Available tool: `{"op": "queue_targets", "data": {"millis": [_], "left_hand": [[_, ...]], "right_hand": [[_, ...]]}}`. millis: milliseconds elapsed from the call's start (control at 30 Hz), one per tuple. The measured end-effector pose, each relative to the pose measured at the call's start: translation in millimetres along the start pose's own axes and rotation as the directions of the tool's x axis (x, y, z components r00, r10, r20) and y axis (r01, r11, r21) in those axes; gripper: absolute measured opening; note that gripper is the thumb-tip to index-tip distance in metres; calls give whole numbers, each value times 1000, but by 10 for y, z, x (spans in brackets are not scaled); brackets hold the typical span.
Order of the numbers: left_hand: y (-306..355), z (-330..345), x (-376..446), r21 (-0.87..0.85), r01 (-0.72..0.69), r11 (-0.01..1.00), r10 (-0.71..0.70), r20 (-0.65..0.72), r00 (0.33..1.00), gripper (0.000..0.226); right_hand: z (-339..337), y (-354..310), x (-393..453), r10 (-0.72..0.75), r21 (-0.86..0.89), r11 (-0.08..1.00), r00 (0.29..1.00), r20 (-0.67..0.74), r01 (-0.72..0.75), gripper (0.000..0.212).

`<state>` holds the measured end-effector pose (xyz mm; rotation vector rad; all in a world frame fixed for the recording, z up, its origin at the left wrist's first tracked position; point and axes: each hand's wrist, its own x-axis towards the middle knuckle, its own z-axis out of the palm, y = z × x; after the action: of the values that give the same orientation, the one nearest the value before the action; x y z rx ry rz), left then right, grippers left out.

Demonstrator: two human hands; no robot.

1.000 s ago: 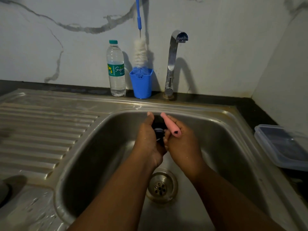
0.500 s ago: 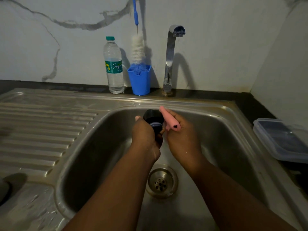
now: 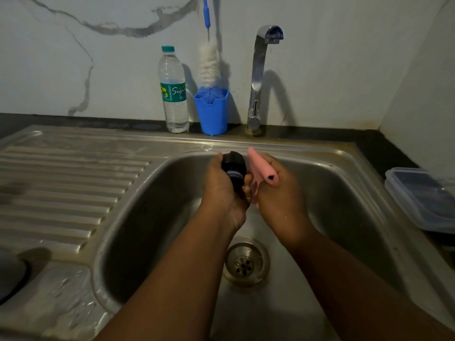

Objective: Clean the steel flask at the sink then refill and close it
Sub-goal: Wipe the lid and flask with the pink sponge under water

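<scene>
Over the steel sink basin (image 3: 152,217), my left hand (image 3: 221,193) grips a black flask cap (image 3: 234,164) with a pale ring on its underside. Beside it, my right hand (image 3: 278,193) holds a pink cloth (image 3: 261,168) that sticks up between thumb and fingers. The two hands touch at the fingertips, just under the cap. The tap (image 3: 261,77) stands behind them and no water runs from it. A dark rounded object (image 3: 9,274) at the left edge of the drainboard is mostly cut off; I cannot tell what it is.
A plastic water bottle (image 3: 173,92) and a blue cup (image 3: 213,112) holding a bottle brush (image 3: 209,65) stand behind the sink. The ribbed drainboard (image 3: 61,188) lies left, wet near the front. A lidded plastic container (image 3: 426,195) sits right. The drain (image 3: 245,263) is below my hands.
My left hand has turned the cap so more of its black top shows, and both hands have lifted slightly toward the sink's back rim. The cloth has stayed in my right hand.
</scene>
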<state>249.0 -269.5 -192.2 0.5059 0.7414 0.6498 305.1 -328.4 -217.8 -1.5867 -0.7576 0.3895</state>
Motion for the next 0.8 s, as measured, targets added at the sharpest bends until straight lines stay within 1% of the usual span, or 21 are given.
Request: {"op": "queue_targets", "data": {"millis": [67,100,133,200,267,300,333,400,467,500,533,600,633,733,800], "left_hand": [[-1,-7,15,-10,7,1000,-7,18,1000,39],[3,-12,15,-19,3,1000,-3,19,1000,40],[9,-23,23,-26,0,1000,0,14,1000,40],[23,-39,39,-57,-9,998,8,-6,1000,42],[37,-46,18,-53,-39,998,37,-39,999,45],[36,-44,9,-51,-46,998,44,-46,998,47],[32,-46,7,-53,-40,998,38,-48,998,51],[34,-47,-5,-64,-26,998,25,-22,999,63],[37,-41,-11,-47,-28,999,29,36,999,71],[43,-26,-35,-28,-36,999,38,72,997,67],[40,-10,-64,0,-55,998,55,96,994,56],[21,9,-85,27,-100,995,97,114,989,34],[18,16,-85,18,-117,993,114,112,987,31],[25,21,-41,-56,-93,994,97,73,993,46],[25,32,-38,-78,-64,995,67,39,997,55]], "right_hand": [[-9,-44,-36,-115,30,993,993,32,114,55],[-7,-51,-47,-159,30,987,985,63,157,56],[-9,-37,-46,-165,17,986,982,91,165,56],[7,14,-15,-87,28,996,990,110,84,51],[43,45,27,23,87,996,996,90,-30,39],[43,54,41,32,114,993,997,70,-40,35],[40,43,38,6,124,992,999,52,-13,36],[20,-8,-6,-104,125,987,994,33,99,50],[9,-66,-59,-189,108,977,980,66,182,58],[14,-63,-66,-217,89,974,972,87,210,60],[19,-59,-61,-227,77,973,969,96,220,60],[10,-50,-32,-193,109,977,979,71,185,56],[6,-42,-14,-171,121,979,984,51,163,53],[-3,-36,1,-152,132,980,988,21,148,51],[2,-51,-21,-179,152,973,984,0,176,58]]}}
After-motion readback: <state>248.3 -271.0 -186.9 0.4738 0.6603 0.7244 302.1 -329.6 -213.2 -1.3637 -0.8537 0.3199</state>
